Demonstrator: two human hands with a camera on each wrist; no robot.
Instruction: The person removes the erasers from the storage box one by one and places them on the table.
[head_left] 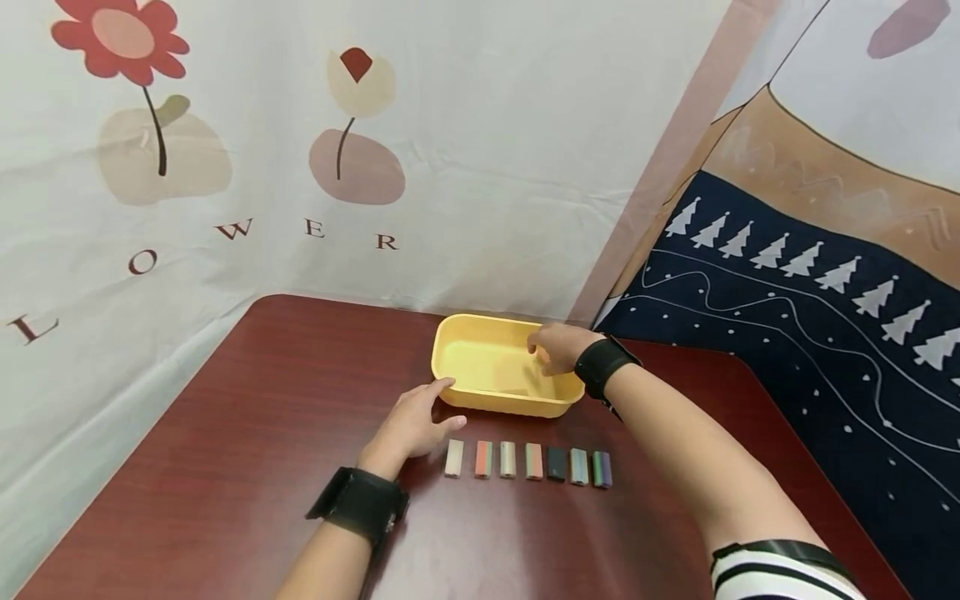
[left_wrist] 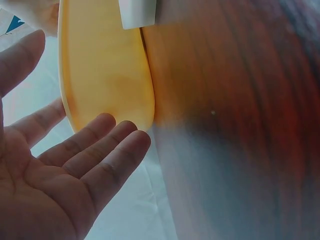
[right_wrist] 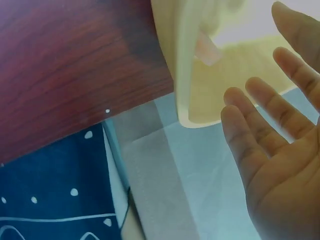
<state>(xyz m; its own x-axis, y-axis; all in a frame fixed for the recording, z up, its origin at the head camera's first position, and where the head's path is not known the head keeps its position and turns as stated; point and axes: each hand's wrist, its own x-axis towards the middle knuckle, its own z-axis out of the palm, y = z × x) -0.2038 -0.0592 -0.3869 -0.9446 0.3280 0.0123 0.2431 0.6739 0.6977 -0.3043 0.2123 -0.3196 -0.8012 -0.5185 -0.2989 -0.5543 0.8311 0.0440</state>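
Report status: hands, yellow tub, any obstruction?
Left hand open, fingers at the yellow plastic tub near corner. Right hand open over tub's right side. Row of seven small coloured blocks untouched; nothing blocking.

A smooth matt yellow plastic tub [head_left: 480,398] sits on a glossy dark wood-grain table [head_left: 247,417] before printed cloth [head_left: 465,125].

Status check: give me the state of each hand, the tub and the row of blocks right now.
left hand: open, fingers touching the tub's left end
right hand: open, over the tub's right side, holding nothing
yellow tub: upright on the table, looks empty
blocks: seven, lying in a row in front of the tub, untouched
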